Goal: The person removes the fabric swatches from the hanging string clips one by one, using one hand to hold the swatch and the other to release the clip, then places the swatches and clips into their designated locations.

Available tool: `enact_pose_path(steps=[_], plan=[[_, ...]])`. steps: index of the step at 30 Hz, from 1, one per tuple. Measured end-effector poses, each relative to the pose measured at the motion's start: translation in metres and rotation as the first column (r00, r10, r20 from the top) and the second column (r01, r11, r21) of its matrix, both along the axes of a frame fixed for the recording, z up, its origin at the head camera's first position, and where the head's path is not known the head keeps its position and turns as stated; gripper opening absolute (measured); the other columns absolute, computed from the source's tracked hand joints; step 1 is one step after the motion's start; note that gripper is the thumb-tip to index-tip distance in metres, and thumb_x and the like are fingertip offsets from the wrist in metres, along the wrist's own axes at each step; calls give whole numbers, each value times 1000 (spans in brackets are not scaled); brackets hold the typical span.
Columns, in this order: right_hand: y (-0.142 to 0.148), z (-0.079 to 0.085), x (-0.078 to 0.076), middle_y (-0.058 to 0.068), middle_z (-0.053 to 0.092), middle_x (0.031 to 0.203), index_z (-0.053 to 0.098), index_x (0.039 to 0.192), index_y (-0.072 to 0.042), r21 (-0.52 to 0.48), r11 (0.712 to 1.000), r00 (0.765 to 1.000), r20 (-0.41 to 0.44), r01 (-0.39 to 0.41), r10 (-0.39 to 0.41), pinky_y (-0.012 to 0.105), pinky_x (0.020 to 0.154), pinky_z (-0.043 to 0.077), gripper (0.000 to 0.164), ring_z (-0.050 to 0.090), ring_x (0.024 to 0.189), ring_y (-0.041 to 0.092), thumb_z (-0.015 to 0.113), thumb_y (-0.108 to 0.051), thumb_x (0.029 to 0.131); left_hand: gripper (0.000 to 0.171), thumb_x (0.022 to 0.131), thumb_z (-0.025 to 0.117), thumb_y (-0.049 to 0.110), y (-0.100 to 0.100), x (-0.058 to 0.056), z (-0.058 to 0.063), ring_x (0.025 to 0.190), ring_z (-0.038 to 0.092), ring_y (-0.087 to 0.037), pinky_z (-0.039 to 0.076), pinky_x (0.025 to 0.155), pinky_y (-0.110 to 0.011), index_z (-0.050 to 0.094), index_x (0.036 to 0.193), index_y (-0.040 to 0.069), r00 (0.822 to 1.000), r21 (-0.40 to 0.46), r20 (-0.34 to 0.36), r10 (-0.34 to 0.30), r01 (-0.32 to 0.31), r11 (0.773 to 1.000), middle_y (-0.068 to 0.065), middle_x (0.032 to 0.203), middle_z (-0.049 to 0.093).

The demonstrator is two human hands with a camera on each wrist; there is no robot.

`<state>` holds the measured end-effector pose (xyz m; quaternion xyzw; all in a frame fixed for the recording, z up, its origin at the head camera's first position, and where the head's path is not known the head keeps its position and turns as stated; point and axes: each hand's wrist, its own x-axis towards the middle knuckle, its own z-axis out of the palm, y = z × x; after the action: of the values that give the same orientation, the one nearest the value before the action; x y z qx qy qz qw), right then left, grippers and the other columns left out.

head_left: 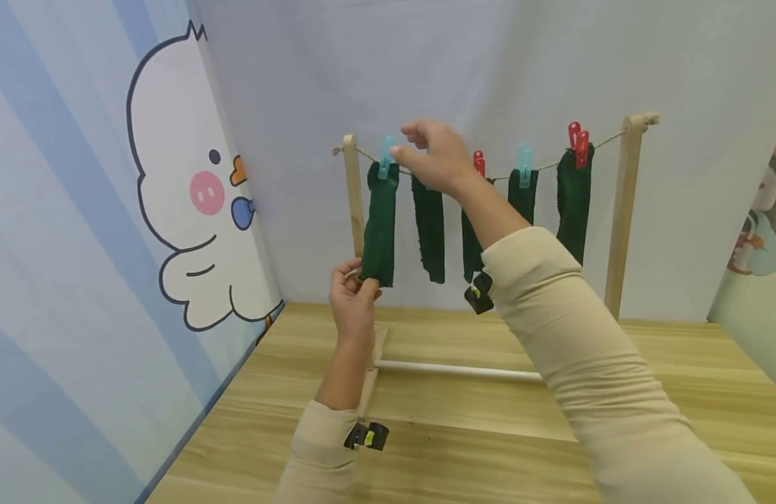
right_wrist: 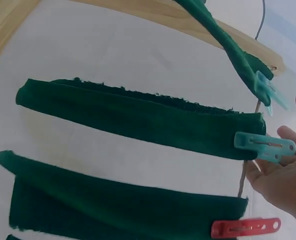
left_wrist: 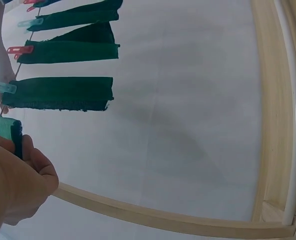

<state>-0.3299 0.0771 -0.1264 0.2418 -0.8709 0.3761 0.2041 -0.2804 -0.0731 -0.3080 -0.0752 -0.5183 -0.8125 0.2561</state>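
Note:
At the left end of a rope (head_left: 614,137), a dark green strip of cloth (head_left: 380,224) hangs from a light blue clothespin (head_left: 385,157). My left hand (head_left: 353,304) pinches this strip's lower end between thumb and fingers. Up by the rope, my right hand (head_left: 443,155) is raised with fingers parted, its thumb close to that clothespin. In the right wrist view a gap shows between the hand (right_wrist: 285,172) and the leftmost clothespin (right_wrist: 271,91). The second blue clothespin (right_wrist: 265,145) lies in front of the fingers there, and I cannot tell whether they touch it.
Several more green strips (head_left: 429,231) hang along the rope from blue and red clothespins (head_left: 581,148). Wooden posts (head_left: 623,217) hold the rope, and a white rod (head_left: 457,369) runs low between them. The rack stands on a wood-grain table (head_left: 476,448) before a pale cloth backdrop (head_left: 312,77).

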Motion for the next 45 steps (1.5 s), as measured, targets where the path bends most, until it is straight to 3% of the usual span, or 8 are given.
enact_pose_path(steps=[8,15,21,28,35,39,45], plan=[[-12,4,-10,12,47,134,45,135,-3,47,998,995,89,43,-47,35,95,39,54,43,122,23,50,-38,95,39,75,50,-15,-6,6,4,73,50,-16,43,65,-23,50,108,5,999,-54,-16,-42,41,998,-7,85,57],[-15,4,-8,8,54,122,55,124,-5,-75,997,993,121,10,-1,30,88,43,46,50,111,19,57,-38,92,24,80,57,-10,-10,9,6,69,55,-14,44,63,-22,53,99,4,999,-56,-4,-44,43,997,-6,77,55],[-13,4,-4,8,56,106,58,108,-3,-167,986,994,106,-11,29,29,80,44,34,51,98,19,65,-30,88,20,84,60,-4,-12,9,4,68,59,-14,44,64,-24,54,102,3,999,-83,13,-53,54,995,-5,75,52],[-9,1,-1,7,56,99,58,105,-3,-141,990,998,54,-18,26,28,76,44,29,51,91,18,63,-26,90,30,83,60,-6,-14,10,3,69,59,-13,48,65,-25,58,114,-6,995,-143,59,-81,88,986,-5,74,57],[-5,4,-1,7,57,91,60,101,-1,-152,988,999,-41,-25,19,27,73,43,24,51,85,18,62,-22,91,20,83,60,-5,-13,11,3,69,59,-15,51,64,-25,62,103,-6,996,-131,41,-84,89,987,-7,74,59],[-4,5,-1,7,59,87,62,98,0,-199,980,995,-97,-21,1,26,71,42,21,53,81,17,63,-20,90,14,83,59,-6,-14,16,2,67,59,-15,51,62,-24,62,97,-6,994,-89,48,-95,99,991,-7,74,59],[-1,8,0,6,61,82,63,92,1,-307,951,982,-183,-23,-35,24,67,40,18,53,76,16,65,-17,89,18,86,59,-3,-16,25,-2,68,59,-13,50,61,-23,62,103,-8,992,-71,73,-105,110,991,-7,78,59]])
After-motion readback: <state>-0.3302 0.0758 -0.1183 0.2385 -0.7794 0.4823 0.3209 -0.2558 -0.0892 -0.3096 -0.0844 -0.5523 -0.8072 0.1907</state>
